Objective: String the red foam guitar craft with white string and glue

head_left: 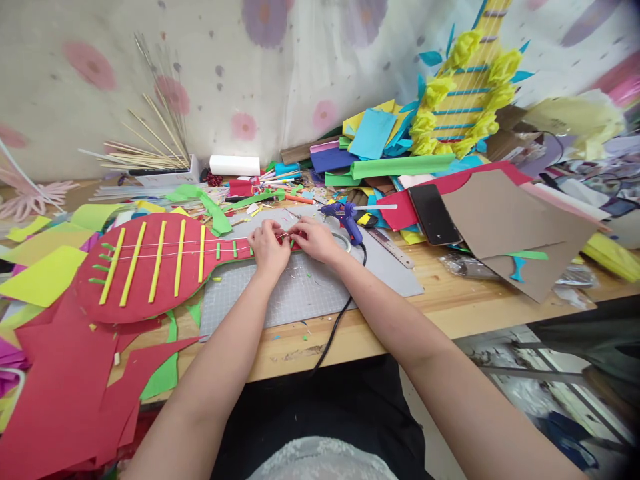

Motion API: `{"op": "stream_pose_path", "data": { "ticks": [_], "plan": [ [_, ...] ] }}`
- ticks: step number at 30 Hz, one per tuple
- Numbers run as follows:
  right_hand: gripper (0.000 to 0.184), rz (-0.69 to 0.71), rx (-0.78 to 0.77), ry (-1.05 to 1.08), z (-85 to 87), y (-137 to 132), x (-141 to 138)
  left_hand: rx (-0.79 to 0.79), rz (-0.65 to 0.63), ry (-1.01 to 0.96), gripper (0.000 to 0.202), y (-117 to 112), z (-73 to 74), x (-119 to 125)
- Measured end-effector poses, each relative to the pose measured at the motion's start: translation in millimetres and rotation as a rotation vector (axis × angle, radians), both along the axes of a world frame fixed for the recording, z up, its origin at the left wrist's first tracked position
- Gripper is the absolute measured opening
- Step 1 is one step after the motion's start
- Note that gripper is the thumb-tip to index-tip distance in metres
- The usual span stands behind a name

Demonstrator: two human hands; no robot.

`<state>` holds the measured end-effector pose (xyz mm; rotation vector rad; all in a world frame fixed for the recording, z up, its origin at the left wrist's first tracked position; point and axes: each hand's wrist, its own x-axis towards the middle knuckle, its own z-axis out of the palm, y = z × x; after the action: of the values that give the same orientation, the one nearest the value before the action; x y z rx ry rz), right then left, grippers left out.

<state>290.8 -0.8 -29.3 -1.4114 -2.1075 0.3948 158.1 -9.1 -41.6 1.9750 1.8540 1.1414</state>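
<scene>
A red paper lute (pixel 143 267) with yellow bars and short green strips lies across the table, its neck pointing right. Thin white strings (pixel 193 252) run from its round body along the neck. My left hand (pixel 270 248) rests over the neck, its fingers closed in a pinch at the string. Close beside it, my right hand (pixel 317 240) also pinches with thumb and forefinger at the string; the fingertips partly hide it. Below the neck is a grey cutting mat (pixel 250 300). Just beyond my right hand sits a purple glue gun (pixel 345 217) with a clear stick in it.
A metal ruler (pixel 390 248), a black phone (pixel 434 213) and brown cardboard (pixel 505 213) lie to the right. Red paper scraps (pixel 65 393) hang over the front left edge. At the back stand a yellow flowered lute (pixel 463 100) and a box of sticks (pixel 170 175). A black cord (pixel 336 327) crosses the mat.
</scene>
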Motion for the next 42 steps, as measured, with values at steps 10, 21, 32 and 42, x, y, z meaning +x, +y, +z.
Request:
{"op": "stream_pose_path", "data": {
  "ticks": [10,21,32,42],
  "plan": [
    [0.016,-0.084,-0.007,0.023,-2.1,-1,-4,0.006,0.013,0.054,0.028,0,0.6,-1],
    [0.015,-0.003,-0.251,0.135,-9.0,14,1,0.009,-0.034,0.168,0.012,-2,3.8,-1],
    [0.014,-0.012,-0.206,0.032,0.8,6,1,0.043,-0.050,0.184,0.006,-3,2.6,-1],
    [0.015,0.036,-0.131,-0.012,-2.2,7,4,0.006,-0.033,0.182,0.005,-3,2.0,0]
  ]
}}
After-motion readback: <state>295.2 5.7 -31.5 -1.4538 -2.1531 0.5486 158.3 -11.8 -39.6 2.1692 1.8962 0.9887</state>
